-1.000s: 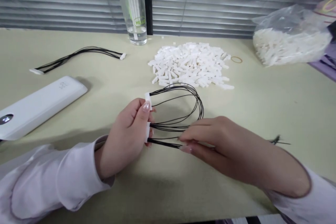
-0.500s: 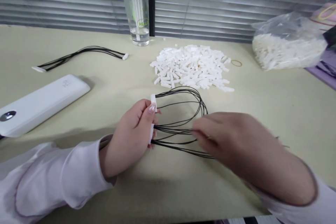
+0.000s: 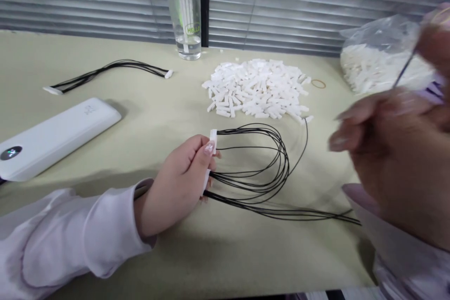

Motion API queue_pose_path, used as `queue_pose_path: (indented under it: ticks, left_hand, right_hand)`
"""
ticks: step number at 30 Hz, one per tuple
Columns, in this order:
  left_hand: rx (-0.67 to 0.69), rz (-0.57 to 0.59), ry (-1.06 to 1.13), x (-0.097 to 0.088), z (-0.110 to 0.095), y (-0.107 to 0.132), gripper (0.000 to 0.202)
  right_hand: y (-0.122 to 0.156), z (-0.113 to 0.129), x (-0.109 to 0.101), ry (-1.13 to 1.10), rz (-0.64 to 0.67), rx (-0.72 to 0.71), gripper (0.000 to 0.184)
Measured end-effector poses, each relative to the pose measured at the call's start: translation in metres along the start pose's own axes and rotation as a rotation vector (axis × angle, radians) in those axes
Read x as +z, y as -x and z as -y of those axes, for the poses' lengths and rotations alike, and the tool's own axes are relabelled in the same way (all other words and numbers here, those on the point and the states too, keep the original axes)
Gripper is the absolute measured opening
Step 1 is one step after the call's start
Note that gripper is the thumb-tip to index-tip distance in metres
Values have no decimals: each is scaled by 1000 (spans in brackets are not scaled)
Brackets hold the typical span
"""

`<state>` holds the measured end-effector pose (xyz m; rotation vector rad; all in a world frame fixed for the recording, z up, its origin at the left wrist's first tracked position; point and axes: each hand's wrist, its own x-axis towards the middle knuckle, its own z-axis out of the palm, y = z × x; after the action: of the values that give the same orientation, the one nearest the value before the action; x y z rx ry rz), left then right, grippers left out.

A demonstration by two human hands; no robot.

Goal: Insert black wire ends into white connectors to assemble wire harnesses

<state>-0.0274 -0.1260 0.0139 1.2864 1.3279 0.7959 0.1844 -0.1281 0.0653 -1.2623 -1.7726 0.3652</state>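
Observation:
My left hand (image 3: 179, 183) pinches two white connector housings, the upper connector (image 3: 213, 140) and the lower connector (image 3: 206, 180), one above the other. Black wires (image 3: 284, 168) loop between them, and one loose strand (image 3: 305, 143) curves up towards the white pile. From the lower connector more wires run right, under my right sleeve. My right hand (image 3: 397, 150), blurred, is raised at the right with curled fingers. A thin black wire (image 3: 404, 70) reaches its upper edge from another hand (image 3: 438, 51) at the right border, seemingly a co-worker's.
White connector housings (image 3: 260, 89) lie in a pile at the back centre, a rubber band (image 3: 318, 84) beside them. A filled plastic bag (image 3: 379, 65), water bottle (image 3: 186, 14), finished-looking wire harness (image 3: 112, 68) and white power bank (image 3: 63, 136) stand or lie around.
My right hand has left the wire loop and moved up and right. The loop hangs wider, and a loose strand shows. Another hand with a wire has come in at the right.

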Motion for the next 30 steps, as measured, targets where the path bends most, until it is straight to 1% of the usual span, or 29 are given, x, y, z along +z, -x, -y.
queue_pose_path:
  ticks: [1,2,3,4,6,9,13,20,24,30]
  left_hand:
    - [3,-5,2,0,1,0,31]
    - [7,-10,1,0,1,-1,31]
    - [10,-14,0,1,1,-1,31]
    - [10,-14,1,1,0,-2,31]
    - [6,-13,-2,1,-1,-2,29]
    - [-11,-8,2,1,-4,-2,28]
    - [-8,-4,4,0,-4,0,27]
    - [-10,0,6,1,-4,0,28]
    - [5,1,3,1,-4,0,27]
    - [35,18,-63,0,-2,1,26]
  right_hand:
    - [2,0,5,-75,-35,46,46]
    - [3,0,10,-103,-40,73,38]
    - [4,1,14,-77,-6,75,27]
    - [6,2,19,-4,58,53,17]
    - [8,3,28,133,165,-12,6]
    - [11,5,36,186,318,-47,10]
    - [12,5,39,211,416,-58,14]
    - [10,4,39,198,474,-88,15]
    - [11,3,39,212,465,-82,14]
    - [9,5,37,155,480,-93,13]
